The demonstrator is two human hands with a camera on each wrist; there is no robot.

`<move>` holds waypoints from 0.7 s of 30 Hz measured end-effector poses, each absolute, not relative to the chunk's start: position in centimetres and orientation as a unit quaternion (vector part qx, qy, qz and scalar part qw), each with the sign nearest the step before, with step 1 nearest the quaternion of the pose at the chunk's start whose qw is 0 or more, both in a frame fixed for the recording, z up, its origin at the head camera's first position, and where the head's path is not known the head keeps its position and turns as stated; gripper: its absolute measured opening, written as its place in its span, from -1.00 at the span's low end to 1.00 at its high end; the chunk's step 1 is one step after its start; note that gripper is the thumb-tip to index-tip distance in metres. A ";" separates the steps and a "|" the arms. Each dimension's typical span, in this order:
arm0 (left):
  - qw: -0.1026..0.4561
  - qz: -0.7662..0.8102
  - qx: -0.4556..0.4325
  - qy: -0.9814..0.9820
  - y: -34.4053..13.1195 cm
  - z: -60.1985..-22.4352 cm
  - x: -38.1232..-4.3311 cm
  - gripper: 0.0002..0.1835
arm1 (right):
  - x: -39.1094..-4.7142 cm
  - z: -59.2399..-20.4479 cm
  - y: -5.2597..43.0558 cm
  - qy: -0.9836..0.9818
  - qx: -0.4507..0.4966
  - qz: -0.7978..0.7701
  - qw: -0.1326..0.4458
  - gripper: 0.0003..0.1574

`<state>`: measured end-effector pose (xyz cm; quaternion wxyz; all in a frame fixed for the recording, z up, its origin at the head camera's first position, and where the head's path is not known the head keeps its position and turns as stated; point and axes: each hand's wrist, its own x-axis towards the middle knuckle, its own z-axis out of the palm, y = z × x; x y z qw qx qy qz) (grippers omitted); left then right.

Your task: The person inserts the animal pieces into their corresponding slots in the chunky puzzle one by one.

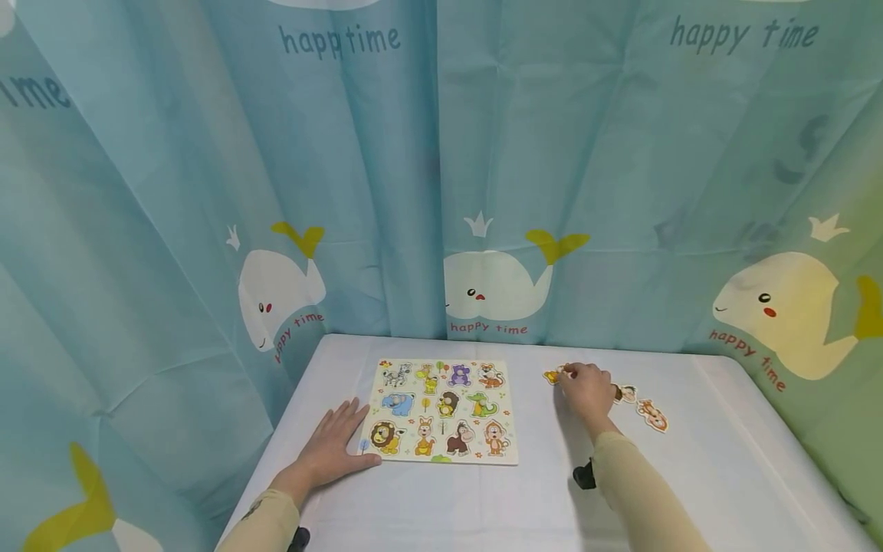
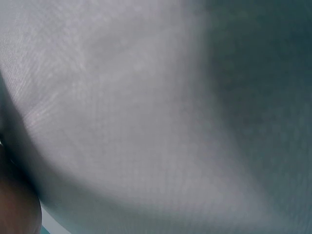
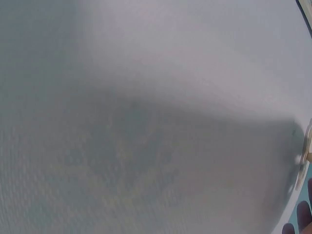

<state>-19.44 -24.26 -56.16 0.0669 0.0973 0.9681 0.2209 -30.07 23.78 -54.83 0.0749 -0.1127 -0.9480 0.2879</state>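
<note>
A cream puzzle board (image 1: 476, 458) with coloured animal pictures, among them a lion, an elephant and a crocodile, lies flat on the white table. My left hand (image 1: 333, 448) rests beside its left edge, fingers spread, thumb tip at the near left corner. To the board's right, my right hand (image 1: 588, 395) reaches down with curled fingers and pinches an animal puzzle piece (image 1: 552, 376), which the fingertips partly cover. Further right lie a brown and white piece (image 1: 626, 393), half hidden by the hand, and an orange animal piece (image 1: 652, 415). The right wrist view catches fingertips (image 3: 303, 214) near piece edges.
The white-covered table (image 1: 524, 510) reaches back to a blue curtain (image 1: 386, 169) printed with whales. A dark wrist device (image 1: 584, 474) sits under the right sleeve. The left wrist view holds mostly blurred cloth (image 2: 131, 122).
</note>
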 end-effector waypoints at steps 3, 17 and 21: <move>0.063 0.221 0.099 0.968 -24.3 -56.1 -19.3 0.16 | -30.1 -54.9 23.6 -0.946 -0.118 0.291 0.078 -0.57; 0.072 0.215 0.096 0.969 -24.3 -56.3 -19.5 0.19 | -30.5 -55.5 23.7 -0.939 -0.138 0.302 0.090 -0.59; 0.069 0.215 0.097 0.969 -24.3 -56.3 -19.5 0.20 | -30.6 -55.5 23.5 -0.938 -0.141 0.303 0.093 -0.63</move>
